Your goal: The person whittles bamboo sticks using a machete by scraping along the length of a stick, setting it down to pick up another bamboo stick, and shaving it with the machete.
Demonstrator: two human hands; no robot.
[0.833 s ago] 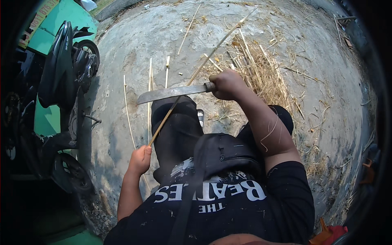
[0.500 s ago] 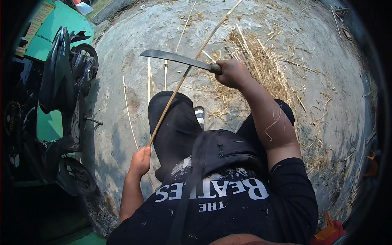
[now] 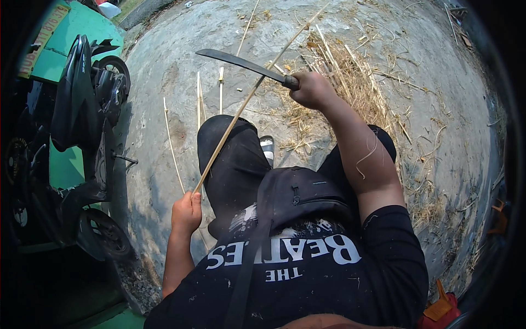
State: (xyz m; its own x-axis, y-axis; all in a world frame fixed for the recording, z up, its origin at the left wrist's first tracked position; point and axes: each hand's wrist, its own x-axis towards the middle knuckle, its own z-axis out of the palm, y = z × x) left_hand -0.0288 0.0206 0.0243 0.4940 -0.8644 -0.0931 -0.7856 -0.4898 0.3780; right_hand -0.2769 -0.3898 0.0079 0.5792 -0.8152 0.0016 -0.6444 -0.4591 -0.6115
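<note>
My left hand (image 3: 187, 211) is closed round the lower end of a long, thin bamboo strip (image 3: 226, 135). The strip slants up and away to the right, passing over my left knee. In my right hand (image 3: 311, 90) is the wooden handle of a machete (image 3: 241, 62), gripped in a fist. Its dark, curved blade points left and crosses the strip at about the strip's upper middle, seeming to touch it. The strip's far end reaches toward the top of the view.
A pile of straw-coloured shavings (image 3: 359, 90) lies on the rough concrete ground (image 3: 153, 71) ahead to the right. Several thin strips (image 3: 171, 142) lie beyond my left knee. A black motorcycle (image 3: 82, 120) stands at the left. An orange and red object (image 3: 438, 310) sits at lower right.
The machete's tip has shifted slightly right and up, and the crossing point lies a little further up the strip. My left hand has risen slightly, still holding the strip.
</note>
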